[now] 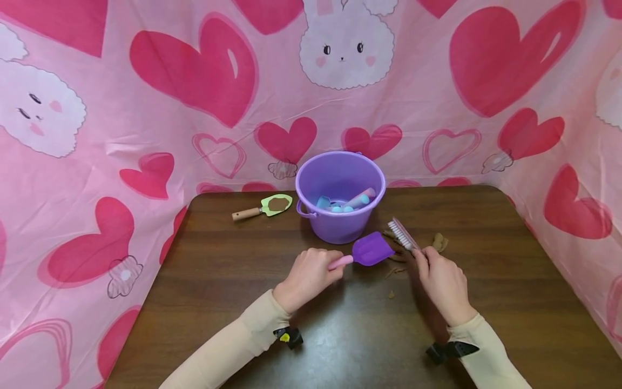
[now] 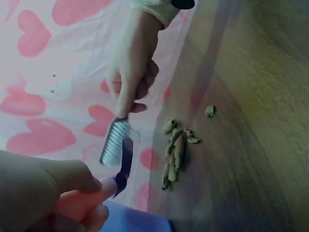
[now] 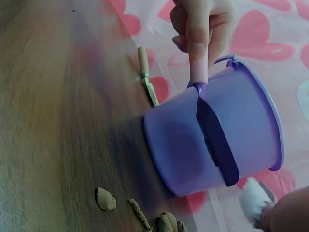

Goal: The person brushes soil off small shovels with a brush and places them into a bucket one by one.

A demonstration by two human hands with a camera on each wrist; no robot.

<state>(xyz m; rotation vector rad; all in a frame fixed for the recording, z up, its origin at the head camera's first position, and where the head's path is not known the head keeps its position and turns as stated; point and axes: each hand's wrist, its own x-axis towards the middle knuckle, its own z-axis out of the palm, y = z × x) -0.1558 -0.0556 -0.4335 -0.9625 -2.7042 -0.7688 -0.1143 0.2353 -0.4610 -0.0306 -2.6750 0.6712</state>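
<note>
My left hand grips the pink handle of a small purple shovel, its blade pointing right. A brush with white bristles and a pinkish back is held by the handle in my right hand, just right of the blade. In the left wrist view the bristles overlap the shovel's edge, both raised above the tabletop. Crumbly brown lumps and rolls lie on the table under and beside the two tools. One separate brown lump sits to the right of the brush.
A purple bucket stands behind the shovel, with blue and pink toy pieces inside. Left of it lies a green trowel with a wooden handle and a brown patch on its blade. A pink heart-print cloth hangs behind the brown table.
</note>
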